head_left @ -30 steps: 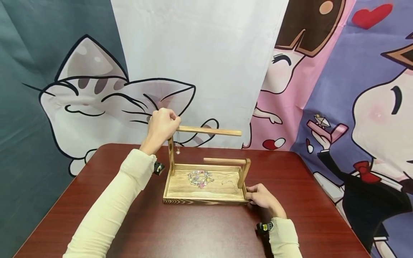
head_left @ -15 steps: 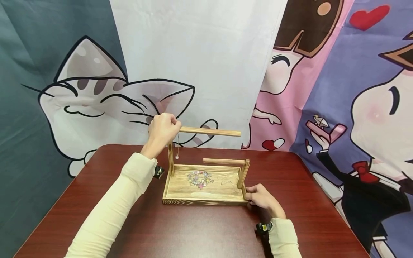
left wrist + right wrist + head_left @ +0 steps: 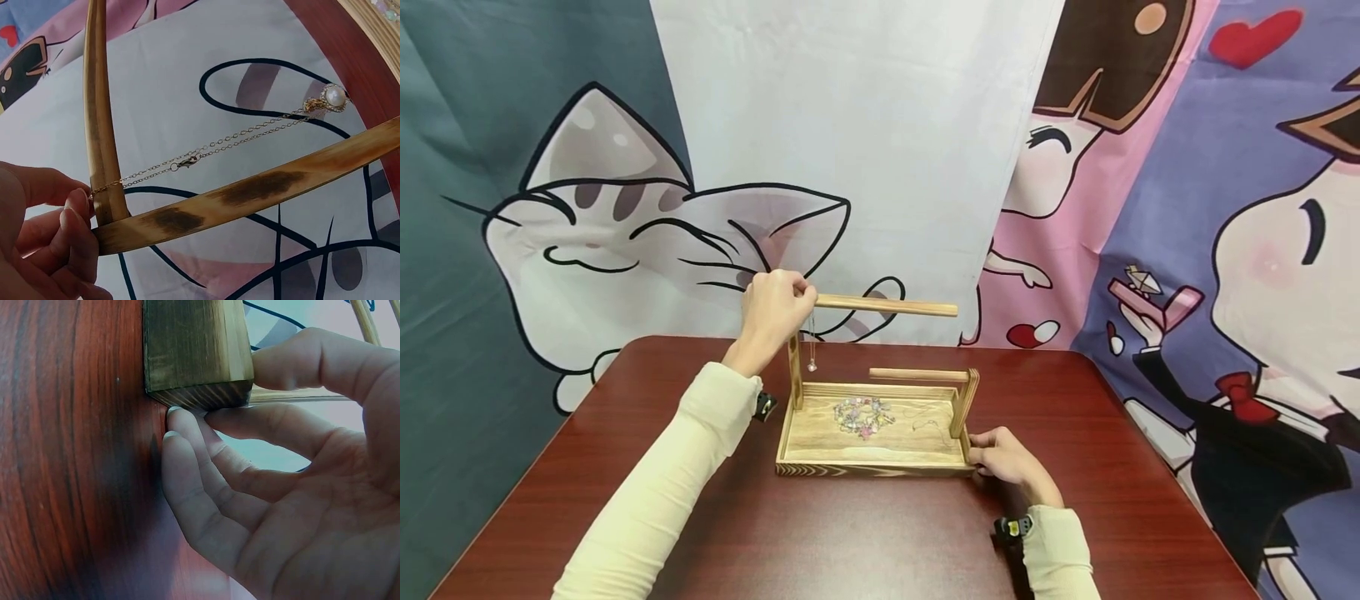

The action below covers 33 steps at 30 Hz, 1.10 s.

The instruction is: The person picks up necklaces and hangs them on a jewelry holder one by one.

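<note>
A wooden jewelry stand [image 3: 880,470] has a tray base, a tall left post [image 3: 256,187] and a long upper bar [image 3: 887,306]. My left hand [image 3: 775,315] is at the bar's post end, where thumb and fingertips pinch the chain of a necklace [image 3: 231,136]. Its thin chain passes by the bar [image 3: 100,112] in the left wrist view, with a small clasp partway along. The white pearl pendant [image 3: 335,97] dangles beside the post, above the tray. My right hand [image 3: 1006,458] grips the tray's front right corner [image 3: 200,356], thumb and fingers on different sides of it.
A colorful charm bracelet [image 3: 865,417] and a thin chain [image 3: 928,423] lie in the tray. A shorter bar [image 3: 919,375] juts left from the right post [image 3: 966,404]. The stand sits on a dark red table [image 3: 865,533], with a cartoon-printed cloth [image 3: 880,150] behind.
My left hand has come down slightly toward the upper bar, and the pearl pendant hangs a little lower. My right hand keeps its grip on the tray corner.
</note>
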### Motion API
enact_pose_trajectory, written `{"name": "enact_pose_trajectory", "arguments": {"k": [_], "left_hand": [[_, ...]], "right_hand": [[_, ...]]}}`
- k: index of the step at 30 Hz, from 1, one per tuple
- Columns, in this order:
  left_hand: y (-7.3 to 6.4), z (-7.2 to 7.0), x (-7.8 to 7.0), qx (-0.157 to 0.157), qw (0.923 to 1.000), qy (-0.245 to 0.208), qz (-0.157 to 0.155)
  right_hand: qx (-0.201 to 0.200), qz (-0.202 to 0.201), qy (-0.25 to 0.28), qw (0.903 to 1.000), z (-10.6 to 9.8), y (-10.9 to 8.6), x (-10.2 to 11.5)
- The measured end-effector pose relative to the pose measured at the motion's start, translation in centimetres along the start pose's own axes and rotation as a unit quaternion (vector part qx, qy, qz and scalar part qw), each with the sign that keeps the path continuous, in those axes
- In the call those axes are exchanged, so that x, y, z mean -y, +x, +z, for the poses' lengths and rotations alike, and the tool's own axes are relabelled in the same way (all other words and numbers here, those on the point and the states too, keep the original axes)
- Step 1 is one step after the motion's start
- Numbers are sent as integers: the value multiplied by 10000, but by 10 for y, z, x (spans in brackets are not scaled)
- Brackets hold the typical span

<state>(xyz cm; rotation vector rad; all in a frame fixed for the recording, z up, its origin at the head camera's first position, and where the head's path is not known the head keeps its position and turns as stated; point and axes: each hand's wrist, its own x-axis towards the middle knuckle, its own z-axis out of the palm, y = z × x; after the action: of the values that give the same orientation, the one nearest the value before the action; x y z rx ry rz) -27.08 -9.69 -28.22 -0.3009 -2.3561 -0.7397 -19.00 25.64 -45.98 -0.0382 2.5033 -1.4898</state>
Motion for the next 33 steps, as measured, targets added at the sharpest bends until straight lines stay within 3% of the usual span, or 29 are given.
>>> {"name": "enact_pose_trajectory", "arguments": {"k": [20, 26, 33], "left_hand": [[-6, 5, 3, -274, 9994, -145, 121], [-14, 10, 6, -821, 9934, -636, 493], [-31, 22, 10, -1495, 9750, -1111, 1209]], "right_hand": [[-25, 35, -5, 10000, 0, 0, 0], [-1, 30, 27, 10000, 0, 0, 1], [20, 73, -27, 10000, 0, 0, 3]]}}
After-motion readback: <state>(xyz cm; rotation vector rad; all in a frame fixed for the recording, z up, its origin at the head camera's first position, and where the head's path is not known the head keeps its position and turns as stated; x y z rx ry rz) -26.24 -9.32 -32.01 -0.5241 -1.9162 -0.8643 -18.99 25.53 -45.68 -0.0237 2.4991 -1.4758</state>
